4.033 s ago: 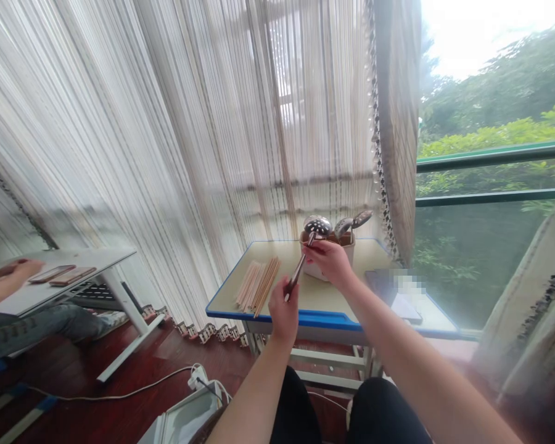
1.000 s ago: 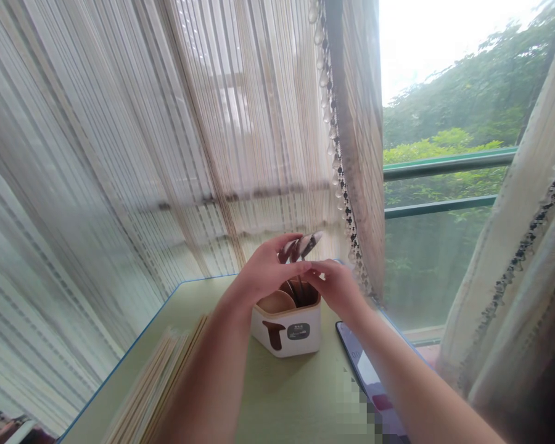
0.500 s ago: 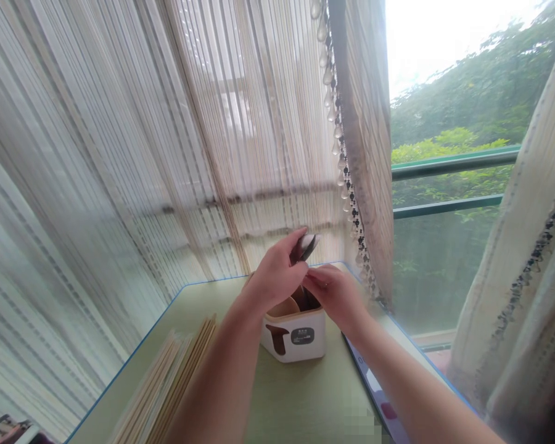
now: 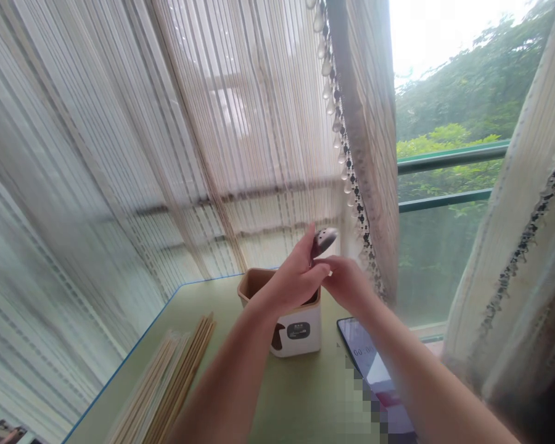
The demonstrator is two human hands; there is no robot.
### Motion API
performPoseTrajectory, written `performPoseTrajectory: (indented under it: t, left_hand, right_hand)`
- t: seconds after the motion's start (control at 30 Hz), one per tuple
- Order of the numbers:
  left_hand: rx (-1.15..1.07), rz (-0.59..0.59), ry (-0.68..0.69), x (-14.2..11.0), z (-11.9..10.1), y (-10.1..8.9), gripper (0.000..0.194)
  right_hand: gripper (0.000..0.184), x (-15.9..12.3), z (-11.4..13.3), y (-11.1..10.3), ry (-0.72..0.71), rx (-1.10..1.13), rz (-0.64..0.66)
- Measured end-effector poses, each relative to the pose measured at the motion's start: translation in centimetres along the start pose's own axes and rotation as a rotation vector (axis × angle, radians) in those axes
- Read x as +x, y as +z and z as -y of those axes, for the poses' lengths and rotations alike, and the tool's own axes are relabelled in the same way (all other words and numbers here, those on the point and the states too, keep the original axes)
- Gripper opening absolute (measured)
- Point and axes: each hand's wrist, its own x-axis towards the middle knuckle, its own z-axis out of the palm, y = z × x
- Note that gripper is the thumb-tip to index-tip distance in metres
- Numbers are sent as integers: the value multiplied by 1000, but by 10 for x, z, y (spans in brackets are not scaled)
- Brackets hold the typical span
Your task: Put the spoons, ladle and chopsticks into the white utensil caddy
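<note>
My left hand (image 4: 292,280) is closed around the handles of metal spoons (image 4: 324,240), whose slotted bowl sticks up above my fingers. My right hand (image 4: 346,285) is closed too, pinching the same bunch just below the bowl. Both hands hover over a white utensil holder (image 4: 296,333) with a tan rim and a dark label, which stands on a pale green table (image 4: 287,401). The handles' lower ends are hidden behind my left hand.
A row of wooden chopsticks (image 4: 166,382) lies at the table's left, near its blue edge. A phone (image 4: 370,364) lies flat to the right of the holder. String curtains (image 4: 166,135) hang behind the table, and a window with a green rail (image 4: 448,161) is at right.
Both hands have risen slightly and shifted right over the holder, lifting the spoons higher. The holder's left half now shows empty. Earlier I was seated farther back from the table.
</note>
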Motion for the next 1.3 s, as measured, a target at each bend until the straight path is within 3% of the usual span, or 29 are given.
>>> performPoseTrajectory:
  t: [0.13, 0.27, 0.37, 0.57, 0.73, 0.87, 1.03, 1.13, 1.3]
  left_hand:
    - [-30, -15, -29, 8, 22, 6, 56]
    - [358, -152, -187, 9, 36, -1, 32]
    - [546, -51, -286, 6, 44, -4, 18]
    - [592, 106, -237, 4, 37, -5, 21]
    - [538, 253, -146, 2, 24, -26, 32]
    - [487, 250, -150, -2, 15, -37, 37]
    - [579, 301, -221, -4, -1, -23, 18]
    - [682, 325, -205, -3, -6, -11, 20]
    - [553, 274, -116, 0, 3, 5, 16]
  right_hand:
    - [17, 5, -8, -13, 128, 182, 99]
    - [20, 7, -11, -17, 218, 236, 88]
    - [22, 7, -12, -16, 230, 312, 106]
    - [25, 4, -14, -13, 243, 470, 93]
    - [25, 3, -18, -16, 198, 543, 67]
    - [26, 2, -28, -16, 224, 465, 93]
    - [25, -1, -32, -21, 220, 427, 127]
    - [24, -2, -30, -31, 195, 407, 134]
    - [24, -2, -31, -42, 182, 482, 230]
